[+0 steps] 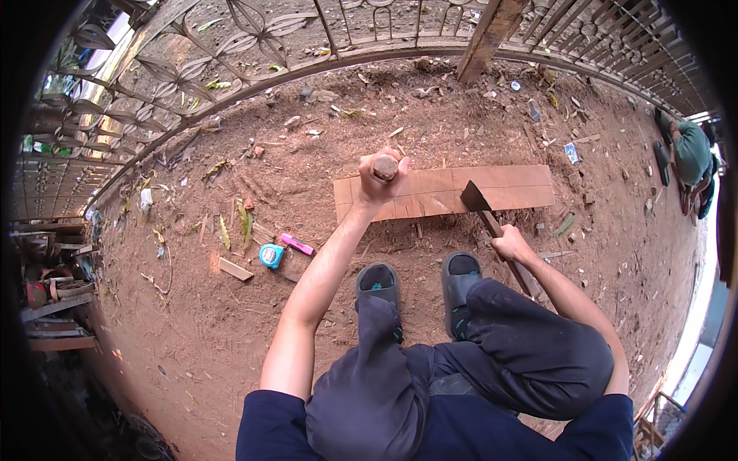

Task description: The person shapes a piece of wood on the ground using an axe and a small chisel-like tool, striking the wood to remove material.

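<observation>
Clasping a round wooden piece (386, 167) that shows end-on, the left grip (374, 187) sits over the left part of a long brown wooden board (523, 188), hiding some of it. The right grip (510, 243) is closed around the shaft of a dark-bladed tool (476, 198), whose blade overlaps the board right of its middle; whether blade and wood touch, I cannot tell. The board lies crosswise on the reddish ground (192, 338), beyond two dark slippers (461, 284), with thin dark lines drawn across its face.

Left of the left forearm lie a teal tape measure (270, 255), a pink slim object (297, 244) just beside it and a small wood offcut (235, 269); yellow-green leaves (245, 220) rest near them. A blue and white packet (570, 153) lies off the board's upper right corner. A heap of scrap (58, 296) stands at the far left, and a person in green (693, 154) is at the far right, well apart from the work.

Closest in front of the person's body are the bent knees, the right one beside the right forearm. Ahead, a metal fence (269, 81) and its post (488, 38) bound the ground, well beyond the board's far edge. The board's right end reaches past the tool, with littered ground beyond; ground also spreads leftward from its left end toward the scrap.
</observation>
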Demonstrator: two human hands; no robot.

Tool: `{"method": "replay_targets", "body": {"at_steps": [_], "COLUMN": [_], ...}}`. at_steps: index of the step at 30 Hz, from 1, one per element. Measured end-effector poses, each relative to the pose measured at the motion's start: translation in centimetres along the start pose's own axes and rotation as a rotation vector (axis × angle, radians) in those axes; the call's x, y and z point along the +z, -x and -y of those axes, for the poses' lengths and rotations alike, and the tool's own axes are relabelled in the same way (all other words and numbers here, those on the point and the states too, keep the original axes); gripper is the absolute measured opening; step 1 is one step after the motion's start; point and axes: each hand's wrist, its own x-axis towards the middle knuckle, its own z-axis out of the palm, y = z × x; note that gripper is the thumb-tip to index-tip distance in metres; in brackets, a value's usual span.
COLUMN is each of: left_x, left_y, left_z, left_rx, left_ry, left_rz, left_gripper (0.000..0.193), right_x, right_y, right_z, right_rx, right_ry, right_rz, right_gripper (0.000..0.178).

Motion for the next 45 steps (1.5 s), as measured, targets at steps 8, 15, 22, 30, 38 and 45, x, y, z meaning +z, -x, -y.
{"method": "replay_targets", "body": {"at_steps": [8, 15, 22, 30, 38, 45], "left_x": [-0.2, -0.2, 0.4, 0.4, 0.8, 0.9], "left_y": [-0.1, -0.4, -0.6, 0.0, -0.6, -0.4], "left_z": [-0.3, -0.1, 0.6, 0.8, 2.0, 0.3], "left_rx": [-0.045, -0.009, 0.067, 0.082, 0.226, 0.089], "left_ry": [-0.005, -0.054, -0.028, -0.028, -0.141, -0.071], "left_rz": [-0.034, -0.001, -0.019, -0.007, 0.037, 0.064], "left_gripper": [0.021, 0.02, 0.02, 0.018, 0.016, 0.016], "right_x": [-1.9, -6.9, -12.5, -12.9, -6.2, -11.2], "right_y": [0.6, 4.0, 14.2, 19.8, 12.0, 17.5], "right_z": [1.3, 8.5, 23.2, 29.7, 23.4, 29.6], "right_rx": [0.0, -0.153, -0.578, -0.878, -0.27, -0.624], "right_ry": [-0.103, -0.053, -0.402, -0.48, 0.141, -0.2], "right_rz": [0.085, 0.12, 0.159, 0.028, 0.156, 0.131], "right_gripper": [0.016, 0.016, 0.016, 0.024, 0.012, 0.012]}}
